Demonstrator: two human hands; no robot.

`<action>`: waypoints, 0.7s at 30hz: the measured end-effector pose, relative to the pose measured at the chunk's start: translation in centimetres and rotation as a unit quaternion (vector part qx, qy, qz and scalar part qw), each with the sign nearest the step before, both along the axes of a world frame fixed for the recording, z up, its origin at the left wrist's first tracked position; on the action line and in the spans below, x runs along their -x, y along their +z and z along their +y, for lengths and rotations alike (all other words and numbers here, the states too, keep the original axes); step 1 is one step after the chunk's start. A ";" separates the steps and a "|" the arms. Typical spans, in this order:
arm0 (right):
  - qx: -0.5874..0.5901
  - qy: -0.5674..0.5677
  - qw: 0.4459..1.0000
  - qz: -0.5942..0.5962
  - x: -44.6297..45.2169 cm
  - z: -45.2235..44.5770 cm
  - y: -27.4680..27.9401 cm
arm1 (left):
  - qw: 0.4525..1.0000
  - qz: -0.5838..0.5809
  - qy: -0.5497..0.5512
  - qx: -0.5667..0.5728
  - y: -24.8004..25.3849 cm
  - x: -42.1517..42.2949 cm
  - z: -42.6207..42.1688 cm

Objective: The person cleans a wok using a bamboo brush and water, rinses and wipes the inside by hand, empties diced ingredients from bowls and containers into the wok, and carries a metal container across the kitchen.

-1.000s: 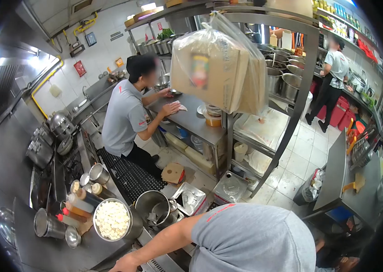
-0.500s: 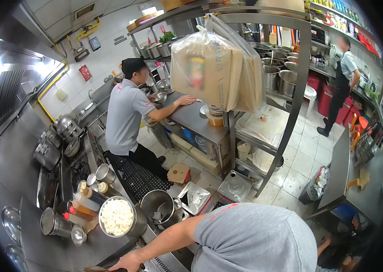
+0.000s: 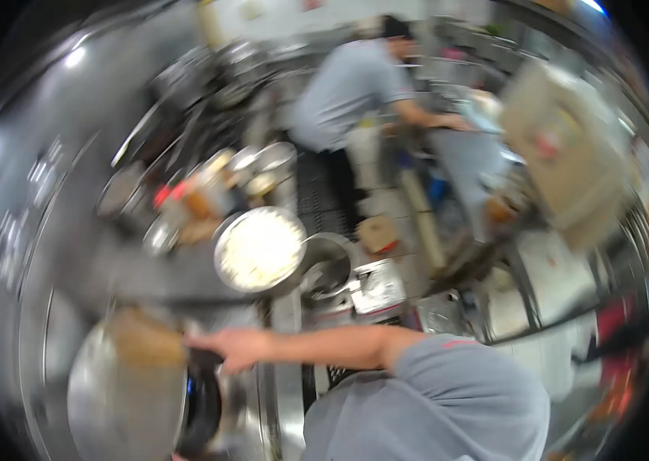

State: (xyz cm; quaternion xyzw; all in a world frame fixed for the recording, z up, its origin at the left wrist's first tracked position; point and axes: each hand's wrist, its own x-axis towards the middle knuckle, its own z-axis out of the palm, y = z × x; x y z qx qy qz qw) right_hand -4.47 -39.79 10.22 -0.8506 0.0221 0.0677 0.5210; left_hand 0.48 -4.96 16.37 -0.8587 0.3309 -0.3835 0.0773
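Observation:
My right hand (image 3: 232, 349) reaches left, its fingers closed on a blurred brown brush-like tool (image 3: 144, 338). The tool lies over the upper part of a large, pale metal wok or pan (image 3: 121, 407). Just below the hand is a dark round shape (image 3: 205, 411) with a blue glint, too smeared to name. A tiny pinkish patch at the bottom edge may be part of my left hand (image 3: 178, 457); its fingers cannot be made out. Up from my forearm stands a pot of pale chopped pieces (image 3: 261, 250), beside an empty-looking metal pot (image 3: 327, 269).
Squeeze bottles (image 3: 198, 196) and small metal bowls stand on the steel counter (image 3: 148, 269). A co-worker (image 3: 355, 92) in grey leans over a steel table (image 3: 470, 161). A bagged cardboard box (image 3: 566, 146) hangs at the upper right. A metal tin (image 3: 378, 286) is near my elbow.
The view has swung left and down, blurring the picture. The wok and the brown tool now show more fully under my right hand. The co-worker bends lower over the table.

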 end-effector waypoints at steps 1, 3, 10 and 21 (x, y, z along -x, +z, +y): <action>0.032 -0.010 0.989 -0.141 -1.4 -0.1 -1.9 | 0.998 0.026 -0.032 0.043 -1.3 -1.7 0.1; 0.087 0.002 0.991 -0.102 -2.4 -0.5 -4.7 | 0.996 0.029 -0.042 0.078 -1.9 -1.8 0.6; 0.098 0.028 0.989 -0.104 -3.0 -0.7 -3.1 | 0.992 0.088 -0.002 0.090 -0.5 -1.7 0.5; 0.058 0.062 0.992 -0.094 -4.1 -2.3 -2.3 | 0.992 0.104 0.003 0.068 1.8 -3.1 0.1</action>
